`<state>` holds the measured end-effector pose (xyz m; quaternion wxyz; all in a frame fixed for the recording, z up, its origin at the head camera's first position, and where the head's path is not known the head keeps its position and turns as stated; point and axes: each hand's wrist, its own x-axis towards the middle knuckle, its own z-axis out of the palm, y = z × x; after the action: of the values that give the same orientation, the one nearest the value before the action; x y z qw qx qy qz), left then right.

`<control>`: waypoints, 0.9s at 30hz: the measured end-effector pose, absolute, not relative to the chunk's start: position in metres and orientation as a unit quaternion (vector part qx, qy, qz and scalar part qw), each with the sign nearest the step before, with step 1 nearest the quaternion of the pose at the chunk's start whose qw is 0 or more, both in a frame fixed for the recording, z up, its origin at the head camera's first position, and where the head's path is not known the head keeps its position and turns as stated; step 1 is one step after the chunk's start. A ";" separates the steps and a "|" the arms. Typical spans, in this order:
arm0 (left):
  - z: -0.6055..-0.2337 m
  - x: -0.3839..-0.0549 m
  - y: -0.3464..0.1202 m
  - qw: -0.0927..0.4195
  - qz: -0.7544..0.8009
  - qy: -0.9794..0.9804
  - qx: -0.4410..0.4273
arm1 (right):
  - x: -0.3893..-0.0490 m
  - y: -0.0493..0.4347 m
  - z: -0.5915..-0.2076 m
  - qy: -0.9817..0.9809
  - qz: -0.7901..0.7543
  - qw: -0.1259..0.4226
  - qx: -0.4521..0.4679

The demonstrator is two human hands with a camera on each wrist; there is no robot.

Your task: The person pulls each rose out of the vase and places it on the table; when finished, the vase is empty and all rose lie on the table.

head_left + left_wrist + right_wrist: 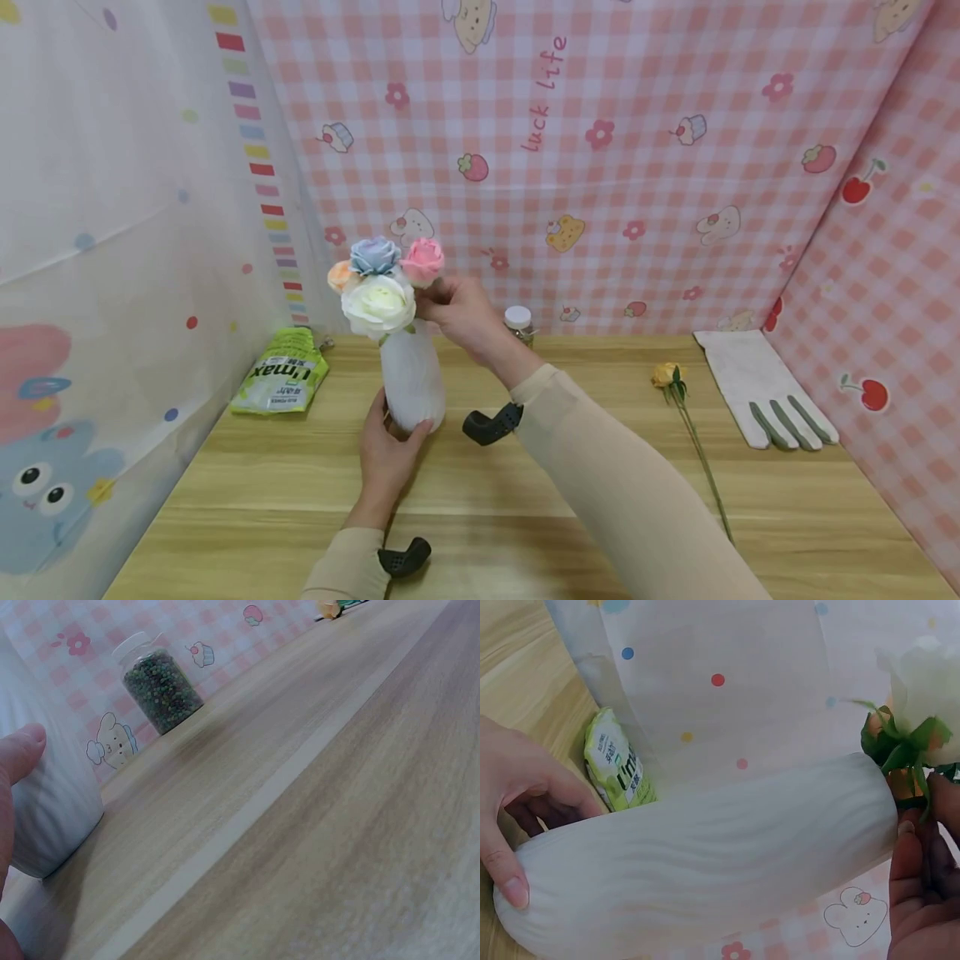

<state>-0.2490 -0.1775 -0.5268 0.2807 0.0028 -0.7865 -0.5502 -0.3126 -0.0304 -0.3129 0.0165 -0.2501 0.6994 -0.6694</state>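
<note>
A white vase point(412, 379) with a wavy ribbed surface stands on the table, holding artificial roses: a white rose point(378, 305), a blue rose point(375, 256), a pink rose point(423, 261) and a peach rose point(342, 277). Low on the vase, my left hand point(390, 450) grips it, fingers on the left and thumb across the front. At the vase's mouth my right hand point(468, 317) pinches a stem just under the pink rose. The right wrist view shows its fingertips point(907, 847) against green stems at the rim; which bloom they belong to is partly hidden.
A jar of dark green beads point(163, 690) with a white lid stands behind the right hand. To the left lies a green snack bag point(282, 372). A yellow rose point(669, 375) with a long stem and a white glove point(761, 387) lie on the right. Patterned cloths hang around the table.
</note>
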 end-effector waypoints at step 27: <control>-0.530 -0.251 -0.178 0.286 -0.533 -0.796 -0.001 | -0.313 -0.028 -0.309 0.719 -0.644 -0.050 -0.256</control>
<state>-0.2506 -0.1777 -0.5301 0.2863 -0.0011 -0.7960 -0.5334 -0.3126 -0.0276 -0.3094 -0.0498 -0.2560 0.7190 -0.6442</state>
